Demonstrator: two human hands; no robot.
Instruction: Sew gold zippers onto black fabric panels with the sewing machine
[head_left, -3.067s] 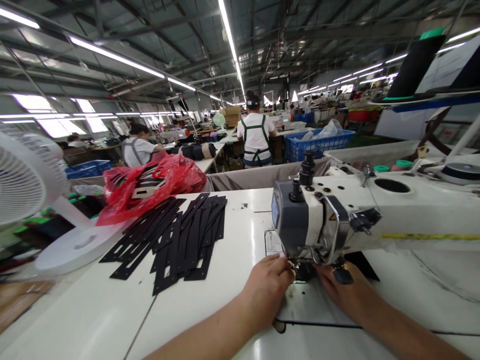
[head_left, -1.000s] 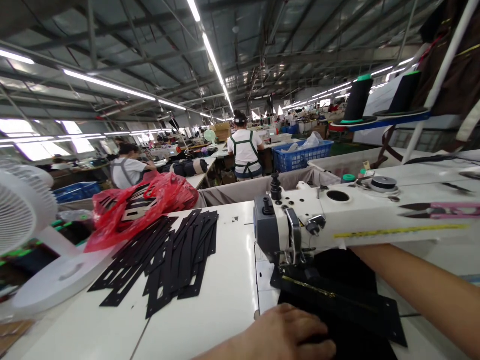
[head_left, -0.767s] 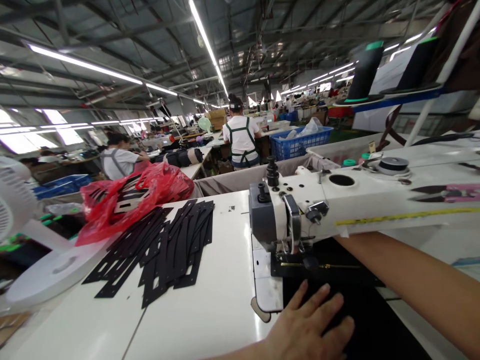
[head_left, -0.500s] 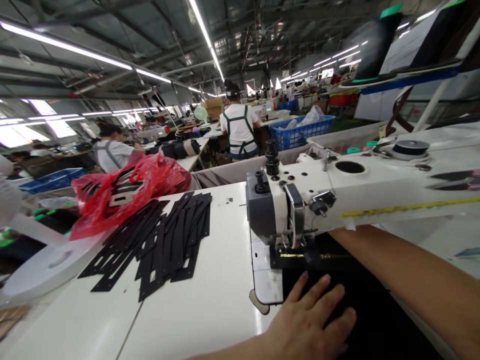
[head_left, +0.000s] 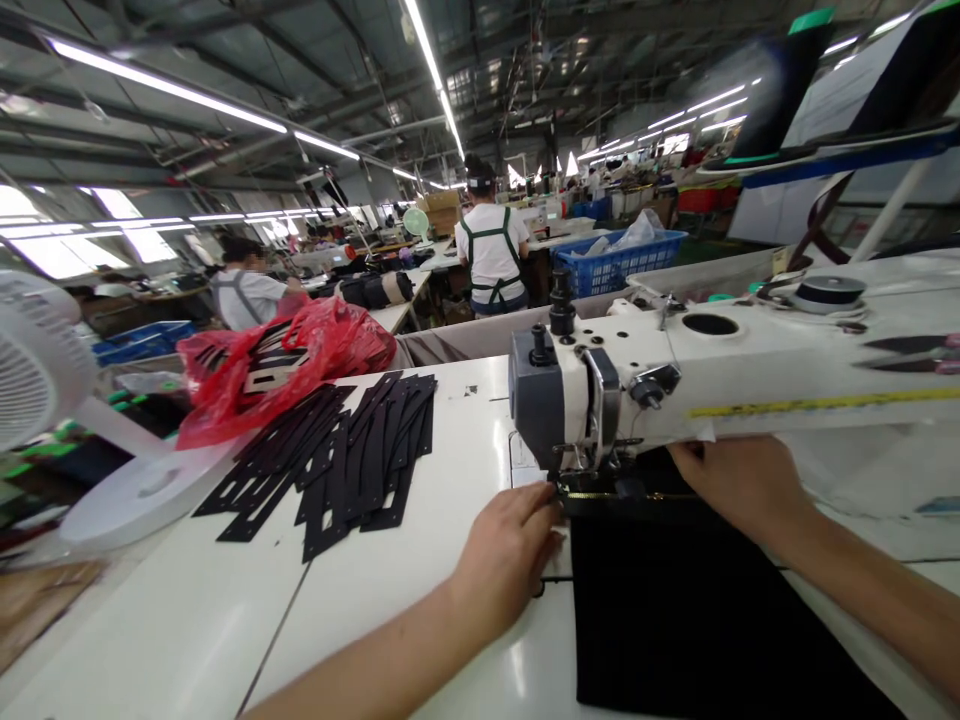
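Note:
A black fabric panel (head_left: 675, 610) lies under the head of a white sewing machine (head_left: 570, 400) and hangs toward me. Along its upper edge runs a zipper (head_left: 592, 496) with gold teeth, passing beneath the presser foot. At the left end of this zipper, my left hand (head_left: 510, 550) is closed in a pinch, its fingertips beside the needle area. My right hand (head_left: 746, 490) reaches under the machine arm, fingers curled at the far side of the black fabric; its fingertips are partly hidden.
Left on the white table (head_left: 390, 610) are a pile of black strips (head_left: 367, 460), a red plastic bag (head_left: 300, 350) and a white fan (head_left: 112, 450). Scissors (head_left: 915, 350) rest on the machine arm. Beyond are a blue crate (head_left: 619, 262) and two people working.
My left hand has moved from lying spread on the fabric up and left to the zipper's end, closing there. My right hand has drawn back into sight. The camera view has shifted left.

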